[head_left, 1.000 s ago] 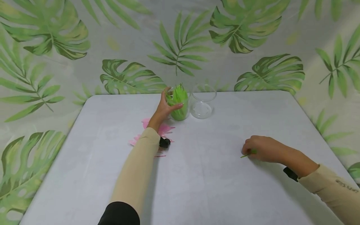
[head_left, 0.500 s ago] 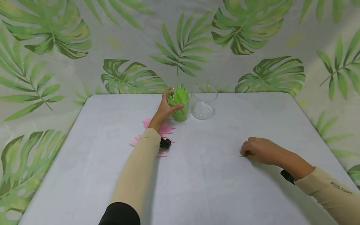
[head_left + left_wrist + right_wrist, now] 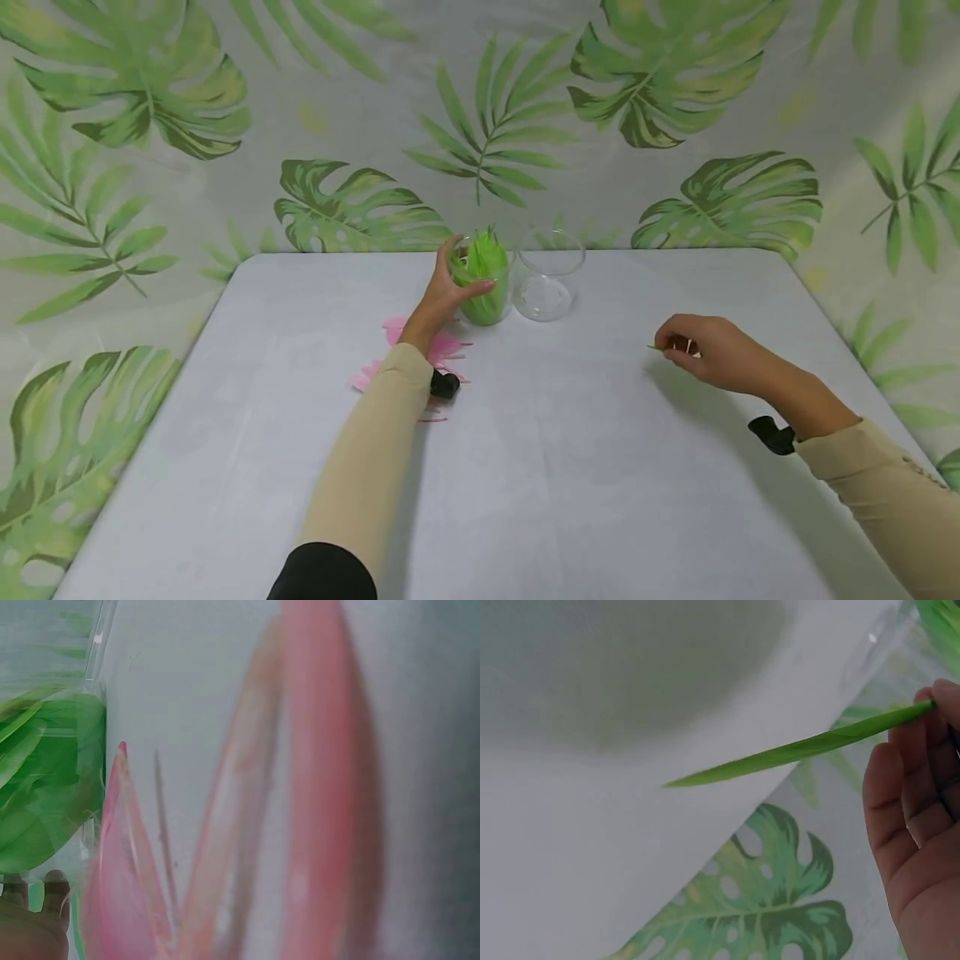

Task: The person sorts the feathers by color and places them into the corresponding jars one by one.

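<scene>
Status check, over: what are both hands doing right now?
Left hand grips green-filled jar. Right hand pinches green strip, off the table. Empty jar beside; path open.

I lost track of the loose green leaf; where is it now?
The green leaf is pinched in the right hand, above the table's right side, right of the empty jar.

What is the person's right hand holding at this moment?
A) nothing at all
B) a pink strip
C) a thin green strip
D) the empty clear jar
C: the right hand pinches a thin green strip above the table, while the left hand grips the jar of green strips; the empty jar stands untouched beside it, and the pink strips lie on the table.
</scene>
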Available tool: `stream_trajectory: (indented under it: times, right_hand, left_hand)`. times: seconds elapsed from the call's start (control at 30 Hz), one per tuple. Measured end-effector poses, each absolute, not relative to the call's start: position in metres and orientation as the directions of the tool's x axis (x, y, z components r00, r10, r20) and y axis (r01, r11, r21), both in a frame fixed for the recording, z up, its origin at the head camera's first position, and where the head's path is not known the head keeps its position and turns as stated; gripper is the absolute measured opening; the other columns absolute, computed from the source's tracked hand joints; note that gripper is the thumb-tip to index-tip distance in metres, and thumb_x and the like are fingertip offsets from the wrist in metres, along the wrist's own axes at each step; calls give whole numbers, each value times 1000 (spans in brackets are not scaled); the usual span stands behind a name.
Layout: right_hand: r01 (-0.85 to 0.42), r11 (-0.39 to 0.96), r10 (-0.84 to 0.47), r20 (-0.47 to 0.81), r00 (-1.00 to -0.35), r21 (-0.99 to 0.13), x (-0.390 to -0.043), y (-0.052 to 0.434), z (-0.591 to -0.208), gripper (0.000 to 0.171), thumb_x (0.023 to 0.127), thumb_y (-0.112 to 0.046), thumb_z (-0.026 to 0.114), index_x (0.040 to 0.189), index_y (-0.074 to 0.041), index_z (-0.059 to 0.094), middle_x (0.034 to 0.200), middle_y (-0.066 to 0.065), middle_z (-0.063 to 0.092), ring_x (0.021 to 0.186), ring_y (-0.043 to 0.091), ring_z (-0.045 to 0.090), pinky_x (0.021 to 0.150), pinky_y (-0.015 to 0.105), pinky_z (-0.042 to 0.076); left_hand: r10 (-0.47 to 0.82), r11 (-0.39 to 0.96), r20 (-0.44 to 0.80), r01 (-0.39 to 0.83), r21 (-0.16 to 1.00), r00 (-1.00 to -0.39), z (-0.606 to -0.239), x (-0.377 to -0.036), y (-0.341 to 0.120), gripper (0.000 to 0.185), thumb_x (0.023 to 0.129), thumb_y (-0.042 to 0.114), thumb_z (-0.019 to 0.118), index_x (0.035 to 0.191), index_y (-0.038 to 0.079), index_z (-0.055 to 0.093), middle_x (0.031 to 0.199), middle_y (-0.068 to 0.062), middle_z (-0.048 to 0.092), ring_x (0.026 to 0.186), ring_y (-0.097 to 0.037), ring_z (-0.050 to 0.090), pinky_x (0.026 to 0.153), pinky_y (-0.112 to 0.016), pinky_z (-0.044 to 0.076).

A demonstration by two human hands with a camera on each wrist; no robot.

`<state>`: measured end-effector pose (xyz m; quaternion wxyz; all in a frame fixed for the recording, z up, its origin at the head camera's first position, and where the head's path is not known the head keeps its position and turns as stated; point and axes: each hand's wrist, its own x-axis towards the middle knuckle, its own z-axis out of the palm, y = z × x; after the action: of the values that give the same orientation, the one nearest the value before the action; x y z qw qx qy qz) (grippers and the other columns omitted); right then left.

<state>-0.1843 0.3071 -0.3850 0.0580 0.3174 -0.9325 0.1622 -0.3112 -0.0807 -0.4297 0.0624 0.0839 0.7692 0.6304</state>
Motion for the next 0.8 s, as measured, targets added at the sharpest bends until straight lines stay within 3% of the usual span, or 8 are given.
stream_trajectory:
  times: [0.2, 0.37, 0.5, 0.6, 0.8]
  right_hand:
    - [-613, 750, -542, 302, -784, -247, -199, 306, -366, 20, 85, 6, 71, 95, -10, 64, 91, 0, 70, 79, 6, 60, 66, 24, 52]
    - [-565, 769, -470, 334, -817, -298, -215, 300, -347, 13, 90, 3, 67, 99, -6, 65, 95, 5, 70, 84, 9, 61, 70, 20, 51]
    - [-487, 778, -371, 335, -866, -397, -228, 296, -340, 13, 94, -2, 64, 107, -3, 65, 99, 11, 70, 86, -9, 56, 72, 10, 46]
    - [-416, 768, -286, 321, -903, -487, -238, 294, -337, 23, 96, -6, 62, 120, -4, 62, 104, 14, 68, 84, -18, 49, 72, 6, 42]
    - [-286, 715, -129, 282, -951, -638, -262, 289, -335, 36, 100, -21, 59, 135, -11, 57, 102, 4, 62, 80, -9, 56, 68, 11, 46]
  left_hand:
    - [206, 199, 18, 59, 978, -978, -429, -311, -79, 98, 82, 31, 80, 154, 40, 15, 168, -9, 11, 155, -35, 12, 122, -59, 20]
    - [202, 193, 10, 50, 980, -979, -430, -310, -80, 98, 82, 30, 80, 155, 40, 15, 168, -7, 10, 156, -34, 10, 122, -59, 19]
    - [198, 189, 11, 50, 981, -980, -430, -310, -81, 99, 83, 30, 79, 157, 36, 13, 168, -7, 10, 156, -35, 9, 122, -61, 20]
    - [199, 185, 17, 55, 981, -980, -431, -311, -81, 100, 83, 29, 79, 157, 33, 13, 168, -8, 11, 156, -36, 10, 120, -62, 21]
    - [202, 166, 28, 63, 984, -979, -432, -310, -79, 99, 83, 27, 79, 157, 32, 13, 168, -9, 12, 155, -36, 10, 120, -62, 21]
